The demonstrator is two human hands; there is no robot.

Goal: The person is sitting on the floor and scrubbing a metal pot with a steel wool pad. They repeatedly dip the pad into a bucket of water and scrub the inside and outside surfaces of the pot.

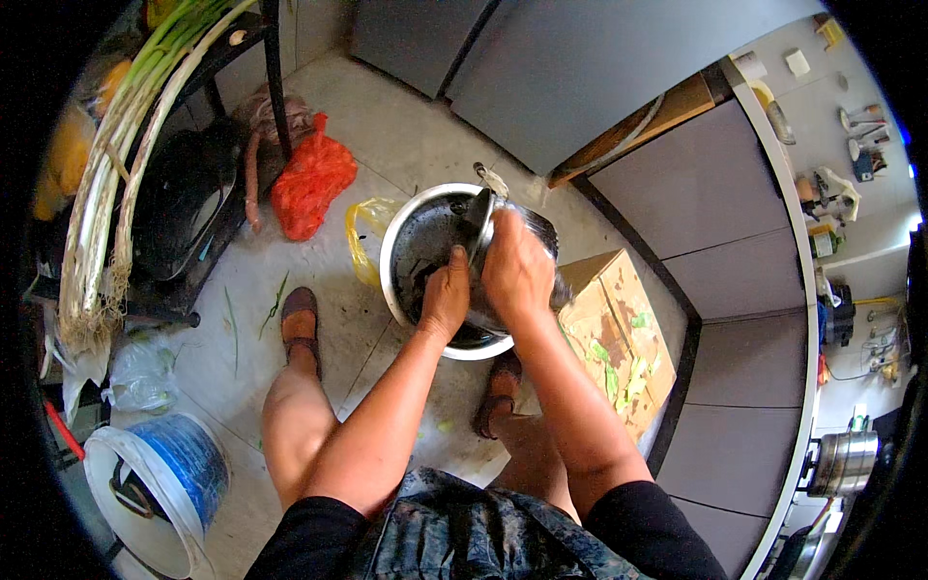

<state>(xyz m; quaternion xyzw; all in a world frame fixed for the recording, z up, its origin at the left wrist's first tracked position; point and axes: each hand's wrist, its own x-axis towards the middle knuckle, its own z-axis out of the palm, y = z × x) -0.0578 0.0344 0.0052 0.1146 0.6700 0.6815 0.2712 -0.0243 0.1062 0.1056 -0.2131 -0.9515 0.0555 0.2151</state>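
Note:
A wide metal basin [391, 254] with a pale rim stands on the floor between my feet, dark liquid inside. Over its right side a shiny metal vessel [538, 226] is held tilted, partly blurred. My left hand [446, 293] grips the vessel's near edge, thumb up, its other fingers mostly hidden above the liquid. Against the vessel's outer side lies my right hand [516, 270], fingers curled and blurred; whether it holds something small cannot be made out.
A cardboard box [612, 290] with leaf scraps stands right of the basin. A yellow plastic bag [362, 239] and a red bag [313, 187] lie left. Long leeks [101, 210] rest on a dark rack. A white-and-blue bucket [181, 464] is lower left; cabinets [732, 268] line the right.

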